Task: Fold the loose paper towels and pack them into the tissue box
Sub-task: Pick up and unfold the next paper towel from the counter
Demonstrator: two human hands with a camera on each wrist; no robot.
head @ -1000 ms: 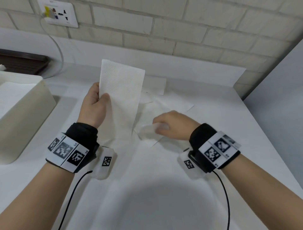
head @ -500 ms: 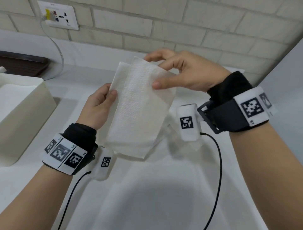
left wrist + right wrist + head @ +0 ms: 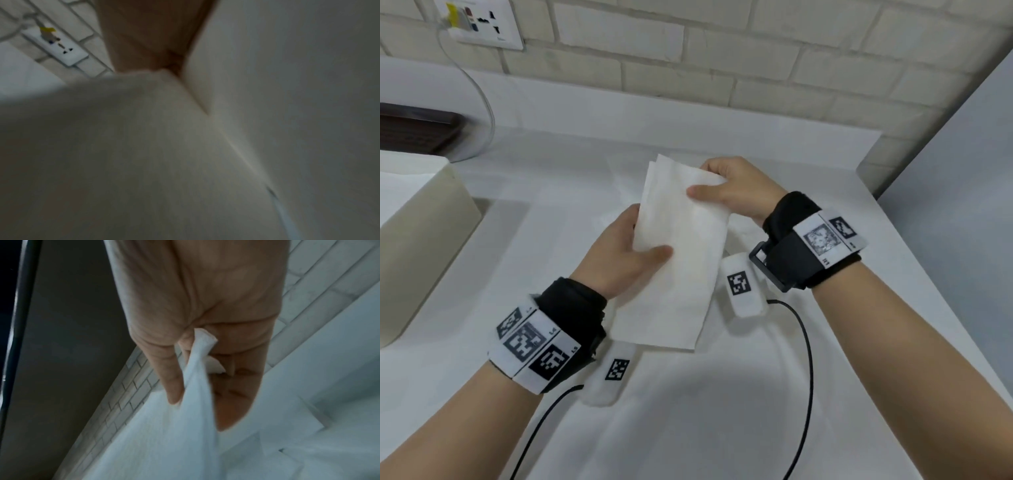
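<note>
A: From the head view, why is the paper towel point(image 3: 681, 246) held up in the air like that?

B: Both hands are lining it up. The left hand point(image 3: 625, 253) clamps the left edge, thumb across the front, fingers behind. The right hand point(image 3: 732, 192) pinches the top right corner. Held off the tabletop point(image 3: 825, 192), the layers can be squared, which I judge is a step in the folding.

A: How does it look?

B: White, long and narrow, several layers staggered at the top. It hangs well apart from the box point(image 3: 421, 226), which sits on the tabletop at the far left. More loose sheets point(image 3: 616, 178) lie flat behind it.

A: And the left wrist view?

B: Mostly blurred towel point(image 3: 267, 113) pressed close, a crease running through it, with a bit of the hand point(image 3: 148, 32) at the top. The wall socket point(image 3: 59, 47) shows beyond.

A: The right wrist?

B: Clearer. The thumb point(image 3: 170, 369) and fingers point(image 3: 242, 386) squeeze the corner point(image 3: 203, 345) of the towel between them, so it bunches slightly, and the sheet drops away below. Flat sheets point(image 3: 308, 426) lie on the tabletop underneath.
</note>
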